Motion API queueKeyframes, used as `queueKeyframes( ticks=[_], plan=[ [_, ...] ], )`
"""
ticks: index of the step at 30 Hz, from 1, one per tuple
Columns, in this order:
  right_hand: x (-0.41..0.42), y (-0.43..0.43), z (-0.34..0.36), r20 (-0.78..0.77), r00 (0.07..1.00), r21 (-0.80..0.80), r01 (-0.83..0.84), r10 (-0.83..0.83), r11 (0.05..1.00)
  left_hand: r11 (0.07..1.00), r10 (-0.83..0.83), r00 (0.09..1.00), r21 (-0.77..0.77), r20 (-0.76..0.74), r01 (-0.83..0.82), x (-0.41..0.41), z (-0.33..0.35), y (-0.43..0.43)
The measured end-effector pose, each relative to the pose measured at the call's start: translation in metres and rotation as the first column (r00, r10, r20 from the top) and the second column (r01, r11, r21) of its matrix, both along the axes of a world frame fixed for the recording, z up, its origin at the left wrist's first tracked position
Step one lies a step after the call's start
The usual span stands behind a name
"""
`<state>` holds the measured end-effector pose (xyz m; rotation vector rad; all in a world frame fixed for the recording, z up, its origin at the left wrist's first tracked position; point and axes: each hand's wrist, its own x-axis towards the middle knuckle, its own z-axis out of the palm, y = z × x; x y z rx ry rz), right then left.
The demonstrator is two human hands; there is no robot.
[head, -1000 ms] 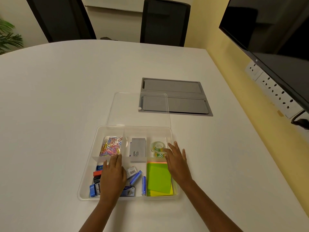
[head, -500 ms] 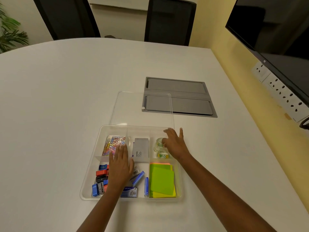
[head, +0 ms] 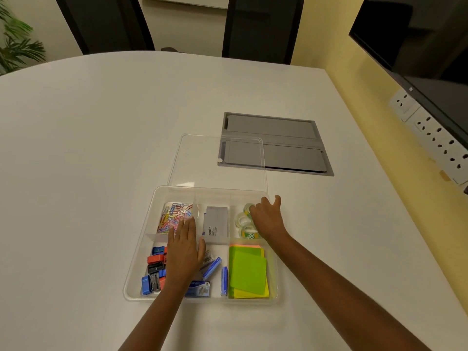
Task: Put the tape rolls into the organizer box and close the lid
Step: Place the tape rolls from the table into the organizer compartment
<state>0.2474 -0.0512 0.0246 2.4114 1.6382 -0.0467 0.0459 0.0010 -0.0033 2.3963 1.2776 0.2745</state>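
Observation:
A clear plastic organizer box (head: 138, 252) sits on the white table, its clear lid (head: 217, 160) lying flat open behind it. Tape rolls (head: 245, 225), clear with green patterns, lie in the box's back right compartment. My right hand (head: 267, 219) hovers over that compartment near the back rim, fingers loosely spread, partly covering the rolls; it holds nothing. My left hand (head: 183, 252) is flat with fingers apart over the box's middle, above the front centre compartment.
Other compartments hold coloured paper clips (head: 172, 216), a grey card box (head: 216, 224), sharpeners (head: 154, 272), staple boxes (head: 211, 268) and green sticky notes (head: 248, 272). A grey cable hatch (head: 276, 144) lies behind the lid. Wall sockets (head: 430, 138) and a monitor (head: 417, 41) are at right.
My right hand has moved from the sticky notes compartment forward over the tape rolls toward the back rim. My left hand has slid a little farther away from me.

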Motion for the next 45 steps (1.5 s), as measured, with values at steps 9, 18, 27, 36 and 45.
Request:
queueKeyframes(
  ticks=[9,18,27,36,45],
  plan=[
    [-0.022,-0.001,-0.002,-0.142,0.975,-0.089,0.158,-0.169,0.983,1.0,0.006,1.0,-0.001,0.016,-0.006,0.0,-0.001,0.0],
    [-0.026,0.014,0.001,-0.198,0.953,-0.184,0.192,-0.228,0.964,1.0,0.01,1.0,-0.011,0.022,-0.01,0.0,-0.001,0.0],
    [-0.006,0.005,0.01,-0.112,0.988,-0.216,0.078,-0.104,0.973,1.0,0.007,1.0,-0.019,0.008,-0.007,-0.001,-0.002,0.0],
    [-0.005,0.015,0.015,0.15,0.968,-0.224,-0.164,0.2,0.961,1.0,0.003,1.0,-0.018,0.029,-0.003,-0.001,0.001,-0.001],
    [0.002,0.012,0.008,0.044,0.988,-0.252,-0.133,0.149,0.958,0.999,0.012,1.0,-0.043,0.017,-0.011,-0.001,0.0,0.0]
  ],
)
